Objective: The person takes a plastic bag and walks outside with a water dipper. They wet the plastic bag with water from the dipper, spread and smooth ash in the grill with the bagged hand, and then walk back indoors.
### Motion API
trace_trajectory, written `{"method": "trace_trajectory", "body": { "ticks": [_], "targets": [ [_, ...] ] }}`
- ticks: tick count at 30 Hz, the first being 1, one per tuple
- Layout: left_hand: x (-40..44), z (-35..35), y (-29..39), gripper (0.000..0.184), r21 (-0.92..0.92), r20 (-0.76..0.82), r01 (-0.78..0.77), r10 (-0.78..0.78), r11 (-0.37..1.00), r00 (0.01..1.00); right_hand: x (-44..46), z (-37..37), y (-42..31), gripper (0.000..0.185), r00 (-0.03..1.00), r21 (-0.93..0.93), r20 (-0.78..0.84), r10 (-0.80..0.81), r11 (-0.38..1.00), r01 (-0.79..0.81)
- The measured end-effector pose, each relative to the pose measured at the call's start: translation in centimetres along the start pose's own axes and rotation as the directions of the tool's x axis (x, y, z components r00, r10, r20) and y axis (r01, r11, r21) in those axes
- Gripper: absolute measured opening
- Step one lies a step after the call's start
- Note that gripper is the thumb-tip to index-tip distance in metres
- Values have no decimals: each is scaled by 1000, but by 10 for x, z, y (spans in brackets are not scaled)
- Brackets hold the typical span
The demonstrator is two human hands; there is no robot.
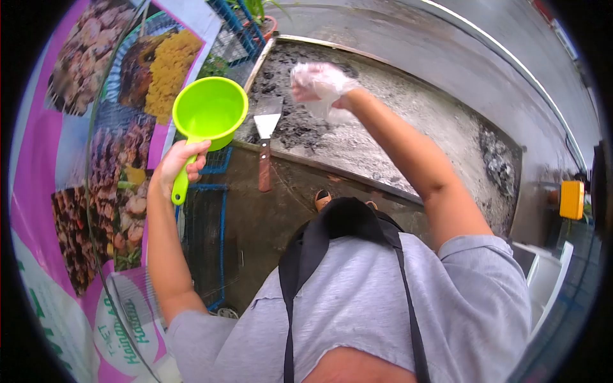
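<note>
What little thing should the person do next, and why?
Maybe bring the gloved right hand over to the green dipper. The left hand grips its handle with the mouth facing up, as if ready to reach into, while the right hand is out over the ashy tray. I can't tell whether the dipper holds anything.

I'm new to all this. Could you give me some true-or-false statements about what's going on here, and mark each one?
1. The left hand grips a green dipper by its handle. True.
2. The right hand is completely bare. False: thin clear plastic covers it.
3. A scraper with a brown handle lies at the edge of the ash tray. True.
4. The ash is black all over. False: much of it is pale grey, with darker patches.
</note>
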State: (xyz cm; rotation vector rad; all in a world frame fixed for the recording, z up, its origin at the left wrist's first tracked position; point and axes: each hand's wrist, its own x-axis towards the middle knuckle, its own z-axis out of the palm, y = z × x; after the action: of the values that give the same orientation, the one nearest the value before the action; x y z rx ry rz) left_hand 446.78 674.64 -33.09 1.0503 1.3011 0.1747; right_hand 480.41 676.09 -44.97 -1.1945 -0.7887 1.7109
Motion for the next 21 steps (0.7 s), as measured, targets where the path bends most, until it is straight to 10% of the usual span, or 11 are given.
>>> {"method": "trace_trajectory", "body": {
  "ticks": [3,5,7,10,13,15,16,17,18,19,21],
  "targets": [
    [6,8,-5,19,12,60,-55,54,998,997,-38,-38,-18,28,896,-610,91,-434,687,395],
    [4,19,-3,19,-34,3,-101,101,994,995,-51,-66,1,34,940,-885,229,-252,348,309],
    [6,29,-8,19,-107,-14,-146,146,983,989,-66,-85,26,37,896,-707,242,-373,565,426],
    [4,46,-11,19,-139,-39,-167,163,976,986,-84,-94,44,29,916,-847,97,-389,450,281],
    [1,56,-11,20,-173,-65,-180,171,968,983,-20,-148,103,29,903,-388,16,-430,829,402],
    [-4,65,-8,19,-194,-79,-168,156,966,985,-4,-160,102,31,783,-742,109,-613,474,474],
    [-5,67,-9,19,-196,-93,-170,154,966,984,10,-165,105,36,952,-91,9,-305,948,304],
    [-5,67,-11,19,-211,-95,-166,148,963,984,26,-168,111,36,953,-84,25,-302,949,303],
    [-6,66,-12,19,-223,-98,-163,144,961,985,28,-153,95,38,904,-769,34,-426,566,296],
    [-7,65,-13,19,-224,-117,-166,143,960,983,38,-146,89,41,847,-985,141,-512,-156,69],
    [-11,64,-15,18,-241,-114,-149,124,959,986,91,-155,132,39,623,-969,222,-750,-240,56]
  ]
}}
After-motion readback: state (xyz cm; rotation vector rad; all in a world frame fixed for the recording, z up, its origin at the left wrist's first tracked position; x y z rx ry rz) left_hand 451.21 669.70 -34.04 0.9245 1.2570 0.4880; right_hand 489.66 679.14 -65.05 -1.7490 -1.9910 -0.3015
